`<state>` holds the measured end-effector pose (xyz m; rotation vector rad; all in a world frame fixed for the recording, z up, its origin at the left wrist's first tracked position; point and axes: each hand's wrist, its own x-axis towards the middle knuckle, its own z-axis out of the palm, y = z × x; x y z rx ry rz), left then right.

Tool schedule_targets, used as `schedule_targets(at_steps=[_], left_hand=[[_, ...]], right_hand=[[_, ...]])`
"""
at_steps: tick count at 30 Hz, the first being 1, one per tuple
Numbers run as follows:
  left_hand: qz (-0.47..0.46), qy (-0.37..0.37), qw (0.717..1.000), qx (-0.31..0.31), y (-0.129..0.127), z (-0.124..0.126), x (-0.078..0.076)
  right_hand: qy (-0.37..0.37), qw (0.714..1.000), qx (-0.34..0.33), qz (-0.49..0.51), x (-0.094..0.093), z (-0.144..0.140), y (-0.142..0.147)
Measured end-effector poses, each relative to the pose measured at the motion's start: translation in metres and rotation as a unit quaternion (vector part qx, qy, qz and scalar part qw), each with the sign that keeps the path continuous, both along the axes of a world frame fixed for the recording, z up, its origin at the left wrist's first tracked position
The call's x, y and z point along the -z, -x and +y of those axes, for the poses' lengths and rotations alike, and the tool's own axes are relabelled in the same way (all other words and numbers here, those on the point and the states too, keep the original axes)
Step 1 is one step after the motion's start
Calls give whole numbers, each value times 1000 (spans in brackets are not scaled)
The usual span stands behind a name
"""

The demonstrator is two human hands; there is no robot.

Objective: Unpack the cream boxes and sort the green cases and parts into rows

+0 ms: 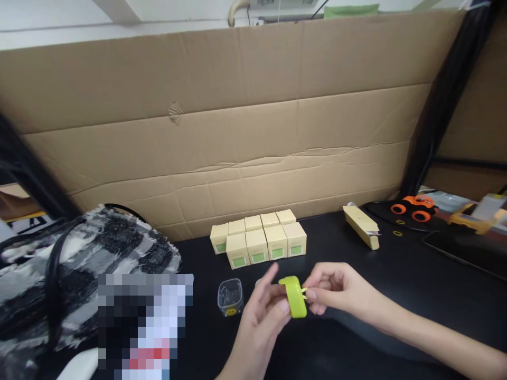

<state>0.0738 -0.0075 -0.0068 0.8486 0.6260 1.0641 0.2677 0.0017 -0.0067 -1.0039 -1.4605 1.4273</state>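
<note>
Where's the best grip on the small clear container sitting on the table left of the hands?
Probably across two opposite side walls of the clear container, coming from above. It stands upright on the black table with its top facing up. Bare table lies all round it, and the left hand is the nearer one. Its corners look rounded, so the flatter wall faces should seat fingertips better.

Packing workbench: cardboard screen [237,105], stacked small cartons [259,238].

Nine small boxes [257,240], two hands [301,306]
</note>
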Motion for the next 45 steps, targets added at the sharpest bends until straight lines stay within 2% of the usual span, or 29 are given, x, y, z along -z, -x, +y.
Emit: schedule_targets(at_steps=[3,7,13,15,17,19,21,22,25,27,30,32,34,38,40,43,45], left_hand=[[48,-7,999,-13,-2,0,8],[129,-30,991,11,-4,0,16],[169,-71,983,-15,-4,1,20],[180,-91,979,-33,-5,1,20],[186,-102,976,-45,-6,0,20],[190,-108,975,-49,-7,-1,20],[195,-110,973,-52,-7,0,20],[197,-110,973,-56,-6,1,20],[199,-107,971,-75,-2,7,19],[199,-104,971,-79,0,10,18],[206,-93,972,-65,-1,11,19],[214,-87,972,-52,-2,10,20],[222,-87,970,-39,-3,8,22],[236,-103,966,-11,-4,5,24],[242,-108,964,1,-4,3,24],[265,-138,954,-3,-4,0,23],[303,-184,935,-13,-3,-3,22]], right_hand=[[-10,1000,21,-1,-2,-7,4],[-25,999,30,-18,-1,-12,9],[-38,997,6,-62,1,-14,7],[-89,993,10,-81,-4,-18,7],[-183,973,-2,-137,-12,-23,7],[-280,932,-43,-226,-19,-26,6],[-327,898,-66,-288,-23,-26,4],[-332,895,-54,-293,-23,-23,2],[-303,921,34,-241,-16,-7,-9],[-285,932,60,-217,-7,7,-17],[-277,932,39,-230,7,23,-24],[-277,929,28,-245,8,24,-24],[-292,921,11,-257,2,18,-21],[-352,890,-99,-273,-20,-7,-6],[-362,877,-114,-295,-25,-14,-1],[-344,870,-48,-350,-26,-8,-10],[-313,864,22,-394,-23,8,-28]])
